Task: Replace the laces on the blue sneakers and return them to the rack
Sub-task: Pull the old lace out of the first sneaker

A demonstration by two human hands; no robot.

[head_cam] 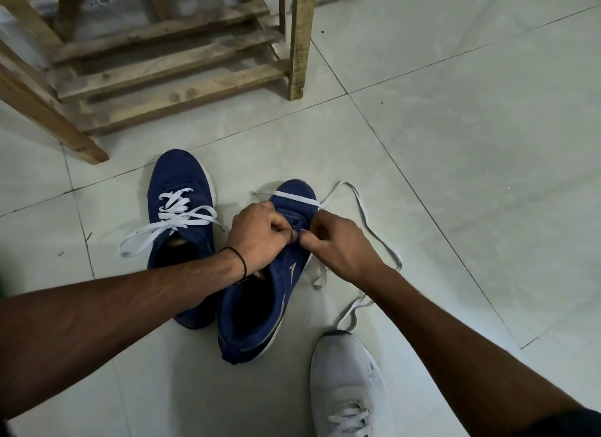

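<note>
Two blue sneakers stand on the tiled floor. The left sneaker [182,209] is laced with a white lace whose ends trail loose to the left. The right sneaker [260,300] leans toward me, and a long white lace [364,215] crosses its toe and loops over the floor to the right. My left hand [260,235] and my right hand [338,244] meet over this sneaker's eyelets, both pinching the lace there. A black band circles my left wrist. The eyelets under my fingers are hidden.
A wooden slatted rack [169,62] stands on the floor beyond the sneakers, at the upper left. A white shoe [348,384] on a foot rests at the bottom right. Pale floor tiles spread to the right.
</note>
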